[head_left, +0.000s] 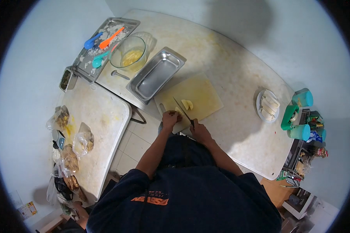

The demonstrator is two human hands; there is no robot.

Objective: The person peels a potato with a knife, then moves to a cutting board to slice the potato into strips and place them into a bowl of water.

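Note:
On the yellowed cutting board (210,93), my right hand (200,132) grips the handle of a kitchen knife (182,108), its blade slanting away to the upper left. My left hand (171,119) is closed on a pale yellow piece (178,110), which looks like peeled potato, just left of the blade. Fingers partly cover that piece. Two cut pieces (187,104) of the same food lie right of the knife. Beside my left hand, at the board's left edge, is a slim light-coloured tool (162,107) whose kind I cannot make out.
Beyond the board stand a deep steel pan (135,86), a glass bowl (142,64) with yellow food, and a metal tray (134,24) with coloured spoons. A plate of white pieces (269,105) sits right. Another person's hand (81,213) shows lower left, near bagged food (70,159).

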